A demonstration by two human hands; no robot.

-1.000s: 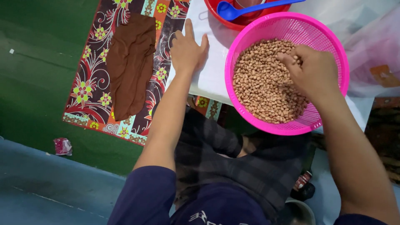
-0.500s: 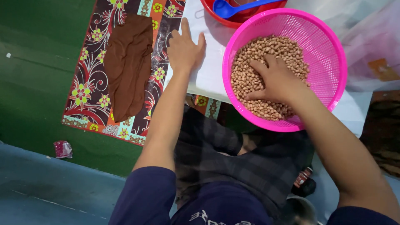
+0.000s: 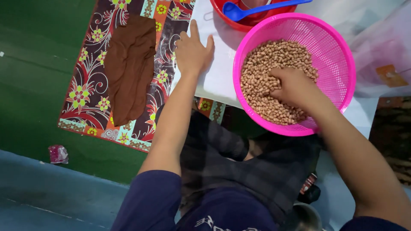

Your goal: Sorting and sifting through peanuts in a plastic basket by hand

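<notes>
Peanuts: inside the pink basket (image 3: 338,64), a tan heap of peanuts (image 3: 269,64) fills the floor, banked toward the person's side.
Right hand: the right hand (image 3: 295,87) lies on the heap, fingers curled down into the nuts, closed loosely on a few; how many I cannot tell.
Left hand: left of the basket, the left hand (image 3: 192,53) lies flat on the white sheet (image 3: 218,81), fingers spread wide, holding nothing.
Doing it well: my read is that raking with bent fingers in shallow passes works best, with the flat palm steadying the sheet so the basket does not slide.
Beyond the basket: a red bowl (image 3: 227,21) with a blue spoon (image 3: 239,10) touches the far rim.
Left of the basket: a floral mat (image 3: 85,94) carries a brown cloth (image 3: 128,68).
In the way: the bowl crowds the far rim; the near rim overhangs the sheet edge above the lap.
</notes>
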